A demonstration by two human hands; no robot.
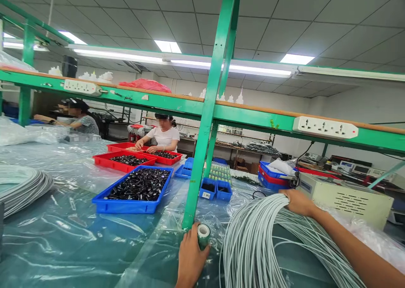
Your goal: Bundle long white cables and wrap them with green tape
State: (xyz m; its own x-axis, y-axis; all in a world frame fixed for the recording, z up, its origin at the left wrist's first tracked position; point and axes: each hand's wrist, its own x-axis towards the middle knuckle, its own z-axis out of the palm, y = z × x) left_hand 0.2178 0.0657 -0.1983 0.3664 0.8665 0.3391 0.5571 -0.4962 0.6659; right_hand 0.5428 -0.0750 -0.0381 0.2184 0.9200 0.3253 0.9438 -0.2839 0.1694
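Note:
My left hand [190,256] is closed round a small green roll of tape [204,240] with a white core, its thumb on the near side. The roll stands on the plastic-covered table beside the foot of a green post [202,132]. At the right, my right hand [299,202] grips the top of a large coil of pale grey cable [253,241]. Its fingertips are hidden behind the strands. The lower part of the coil runs out of the picture.
A blue tray [126,207] of small black parts stands left of the post, with red trays [118,166] behind it. Another cable coil [28,191] lies at far left. A beige metal box [344,195] is behind my right arm. Two people sit across the table.

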